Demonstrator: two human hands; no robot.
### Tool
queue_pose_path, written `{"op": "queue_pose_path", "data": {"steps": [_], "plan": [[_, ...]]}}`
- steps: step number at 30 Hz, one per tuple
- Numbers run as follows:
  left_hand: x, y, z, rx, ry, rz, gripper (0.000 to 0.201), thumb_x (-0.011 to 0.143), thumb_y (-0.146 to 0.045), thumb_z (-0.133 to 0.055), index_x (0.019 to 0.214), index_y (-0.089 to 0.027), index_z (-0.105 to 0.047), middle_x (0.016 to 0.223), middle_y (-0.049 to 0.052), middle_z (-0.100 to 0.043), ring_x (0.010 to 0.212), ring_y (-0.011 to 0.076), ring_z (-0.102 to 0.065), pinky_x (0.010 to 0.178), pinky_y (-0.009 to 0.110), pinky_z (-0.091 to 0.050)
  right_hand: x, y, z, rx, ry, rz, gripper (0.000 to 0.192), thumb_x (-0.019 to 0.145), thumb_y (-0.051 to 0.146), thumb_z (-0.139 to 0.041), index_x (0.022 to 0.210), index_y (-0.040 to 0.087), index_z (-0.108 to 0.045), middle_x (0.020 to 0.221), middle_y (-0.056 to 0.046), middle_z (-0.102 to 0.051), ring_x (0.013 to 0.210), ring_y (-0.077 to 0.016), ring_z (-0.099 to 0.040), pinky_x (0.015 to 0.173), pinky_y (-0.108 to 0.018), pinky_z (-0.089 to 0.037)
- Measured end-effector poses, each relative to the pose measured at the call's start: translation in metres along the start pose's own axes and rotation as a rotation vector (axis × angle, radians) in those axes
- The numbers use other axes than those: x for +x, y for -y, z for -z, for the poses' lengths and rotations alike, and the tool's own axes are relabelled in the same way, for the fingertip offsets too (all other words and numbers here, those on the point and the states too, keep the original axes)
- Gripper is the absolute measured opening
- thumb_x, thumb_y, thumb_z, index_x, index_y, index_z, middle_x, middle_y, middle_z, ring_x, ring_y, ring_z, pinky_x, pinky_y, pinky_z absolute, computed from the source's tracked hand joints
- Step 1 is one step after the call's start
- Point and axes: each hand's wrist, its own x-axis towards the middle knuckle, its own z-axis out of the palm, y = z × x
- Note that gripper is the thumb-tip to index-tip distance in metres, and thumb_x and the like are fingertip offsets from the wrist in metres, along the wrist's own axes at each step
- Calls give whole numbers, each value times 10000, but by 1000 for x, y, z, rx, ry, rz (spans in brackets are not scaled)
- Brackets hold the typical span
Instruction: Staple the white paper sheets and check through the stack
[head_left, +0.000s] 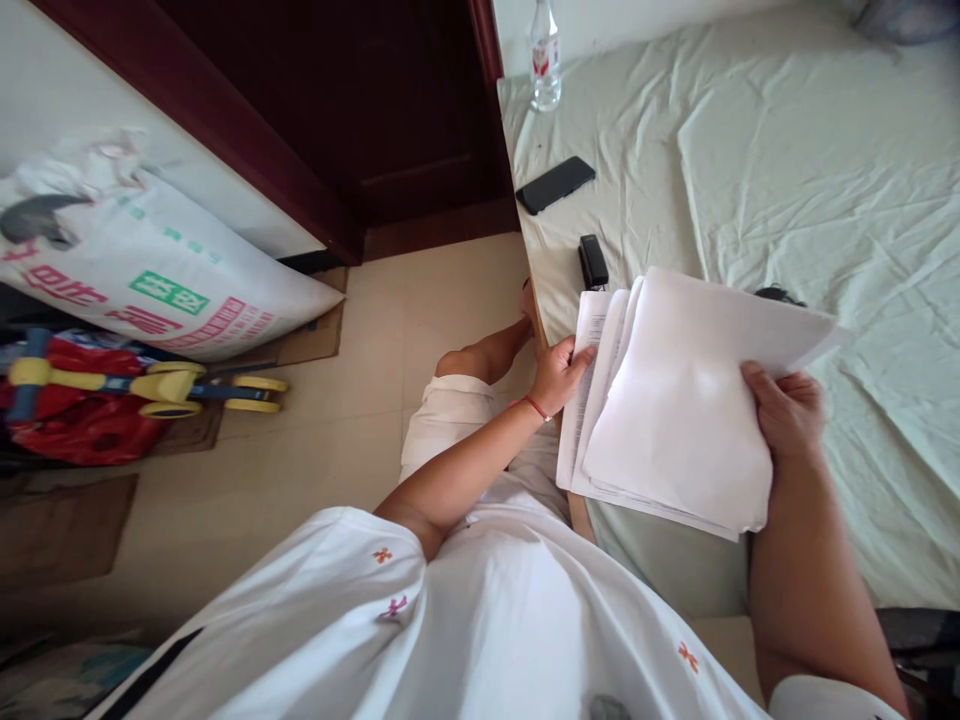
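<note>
A fanned stack of paper sheets [682,410] is held above the edge of the cloth-covered surface, between my two hands. My left hand [561,375] grips the left edge of the stack, thumb on top, where printed text shows on the lower sheets. On the right side, my right hand [787,408] pinches the sheets with its thumb on the blank top page; its other fingers are partly hidden beneath. A black stapler [592,262] lies just beyond the upper left corner of the papers. Some small dark object [780,294] peeks out behind the top sheet.
On the pale green cloth [787,180] lie a black phone-like object [556,185] and, farther back, an upright clear bottle [545,60]. Across the tiled floor [360,370], a large white sack [187,270] leans against the wall beside a yellow-wheeled ride-on toy [172,388].
</note>
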Motion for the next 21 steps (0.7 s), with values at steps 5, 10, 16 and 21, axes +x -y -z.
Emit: {"op": "queue_pose_path", "data": {"steps": [5,10,16,21], "plan": [[-1,-1,2,-103,44,-23,434,878,-605,-607,841,-173,-610,731,-2,-613,701,142,-531,661,270,-427,2,-5,0,1,11,8,388,611,418,-896,902,183,-793,872,-29,-777,621,-103,-626,589,-225,-530],[-5,-4,0,-23,1,-57,514,961,-645,-432,689,-210,-427,597,-42,-377,591,115,-383,589,281,-315,0,-6,-2,15,28,39,400,623,413,-890,922,168,-787,899,-43,-777,642,-114,-640,616,-243,-544],[-7,-4,-6,52,-71,-100,535,990,-645,-345,657,-226,-328,570,-47,-271,548,114,-308,572,309,-264,-4,-3,-6,42,18,47,400,611,415,-907,911,174,-798,916,-45,-780,656,-118,-649,626,-249,-557],[-8,-3,-6,10,-91,-111,559,974,-675,-350,641,-229,-297,562,-44,-250,537,113,-283,554,318,-246,-4,-3,-6,73,16,46,391,595,414,-920,892,190,-801,900,-30,-782,656,-105,-645,646,-240,-557]]}}
